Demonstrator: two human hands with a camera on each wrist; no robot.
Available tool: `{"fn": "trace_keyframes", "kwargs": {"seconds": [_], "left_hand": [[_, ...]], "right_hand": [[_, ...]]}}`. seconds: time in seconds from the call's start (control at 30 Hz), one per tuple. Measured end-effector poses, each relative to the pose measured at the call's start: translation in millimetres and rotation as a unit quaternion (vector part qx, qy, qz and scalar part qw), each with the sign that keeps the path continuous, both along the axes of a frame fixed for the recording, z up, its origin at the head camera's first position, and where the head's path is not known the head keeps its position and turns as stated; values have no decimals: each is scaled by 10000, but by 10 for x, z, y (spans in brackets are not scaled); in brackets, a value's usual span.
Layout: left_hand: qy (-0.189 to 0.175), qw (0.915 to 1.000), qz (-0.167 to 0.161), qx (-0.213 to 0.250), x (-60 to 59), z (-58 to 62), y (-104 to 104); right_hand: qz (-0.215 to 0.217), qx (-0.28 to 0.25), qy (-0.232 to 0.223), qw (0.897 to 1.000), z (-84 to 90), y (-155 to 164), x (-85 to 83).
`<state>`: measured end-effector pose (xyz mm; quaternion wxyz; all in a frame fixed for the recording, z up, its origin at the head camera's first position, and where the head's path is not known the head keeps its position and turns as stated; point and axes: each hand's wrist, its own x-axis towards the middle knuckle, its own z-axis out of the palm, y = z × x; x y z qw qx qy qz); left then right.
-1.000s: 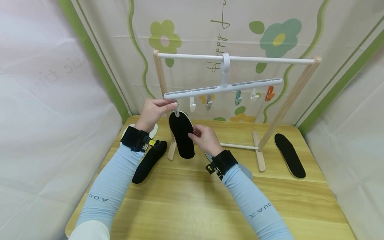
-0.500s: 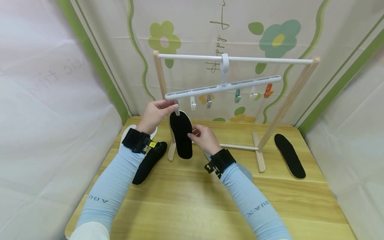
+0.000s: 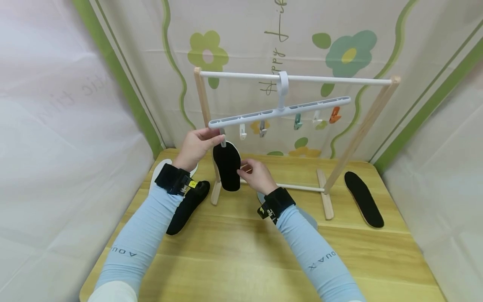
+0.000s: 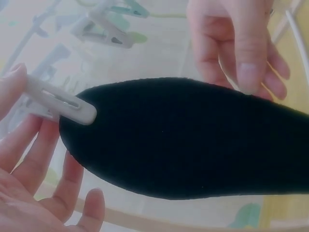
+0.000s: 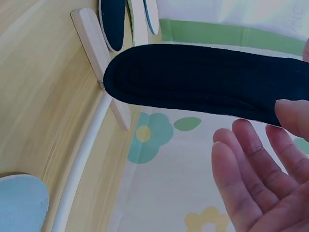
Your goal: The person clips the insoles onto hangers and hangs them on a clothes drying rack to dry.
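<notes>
A black insole [image 3: 227,167] hangs toe-end up below the left end of a pale hanger bar [image 3: 253,117]. My left hand [image 3: 193,147] pinches a grey clip [image 4: 63,101] there, thumb on its near arm and fingers behind. In the left wrist view the clip's tip lies over the insole's upper end. My right hand [image 3: 259,177] pinches the insole's right edge about midway down, its thumb on the black face, as the right wrist view shows. Further along the bar hang a white clip [image 3: 242,132], a second grey clip [image 3: 263,130], a teal clip [image 3: 297,122] and an orange clip [image 3: 334,115].
The hanger hooks on the white rod [image 3: 332,79] of a wooden rack [image 3: 358,140]. Black insoles lie on the table [image 3: 241,264] at right [image 3: 364,200] and left [image 3: 185,212]. A white insole [image 3: 156,171] and a light-blue insole [image 5: 21,198] are partly hidden by my arms.
The held insole's lower end has tipped back and looks shorter. The hanger bar has turned slightly. Both hands keep their grips nearly in place, while the head view has shifted a little.
</notes>
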<state>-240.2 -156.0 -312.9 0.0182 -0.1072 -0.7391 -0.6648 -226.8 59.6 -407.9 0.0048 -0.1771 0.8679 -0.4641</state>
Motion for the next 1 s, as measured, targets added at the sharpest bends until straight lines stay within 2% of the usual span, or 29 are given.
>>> {"fn": "trace_keyframes", "kwargs": {"seconds": [0.3, 0.47, 0.77, 1.0], "left_hand": [[63, 10000, 74, -10, -18, -25, 0], [86, 10000, -16, 20, -8, -2, -6], [-47, 9998, -80, -150, 34, 36, -11], [-68, 9999, 30, -82, 32, 24, 5]], "right_hand": [[-33, 123, -60, 9999, -26, 69, -6], [-41, 135, -49, 9999, -33, 127, 16], [-113, 149, -55, 9998, -66, 262, 78], [-196, 179, -79, 9996, -36, 371, 136]]}}
